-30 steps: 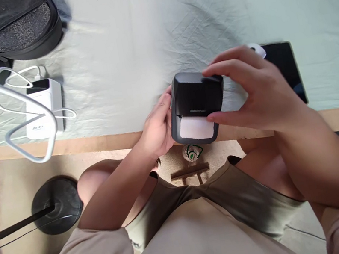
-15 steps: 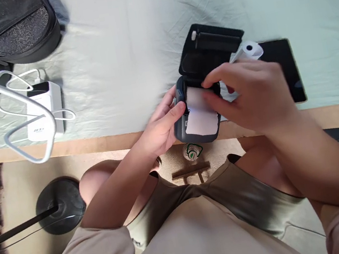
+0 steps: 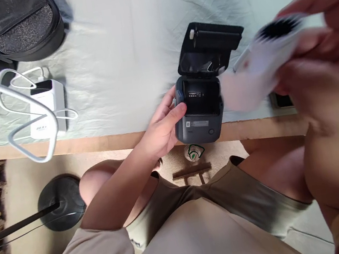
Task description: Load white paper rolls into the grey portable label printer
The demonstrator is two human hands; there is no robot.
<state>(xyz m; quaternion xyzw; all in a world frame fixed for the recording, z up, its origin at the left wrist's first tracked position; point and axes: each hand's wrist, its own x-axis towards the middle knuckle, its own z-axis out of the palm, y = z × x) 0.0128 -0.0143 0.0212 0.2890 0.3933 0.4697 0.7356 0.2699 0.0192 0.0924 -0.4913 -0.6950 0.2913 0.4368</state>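
Observation:
My left hand grips the left side of a dark grey portable label printer, its thumb over the edge. The printer's black lid stands open and its paper compartment shows no roll inside. To the right, my right hand is raised, thumb and fingers closed around a white paper roll. A loose flap of paper extends left from that roll towards the printer. Motion smears the roll and the hand.
A black tablet lies mostly hidden under my right hand. At the left are a white power bank, a white cable and an open black case. The table's wooden front edge runs above my knees.
My right hand has lifted the white paper out of the printer and carried it right, nearer the camera. The compartment now shows bare. My left hand and the printer have hardly moved.

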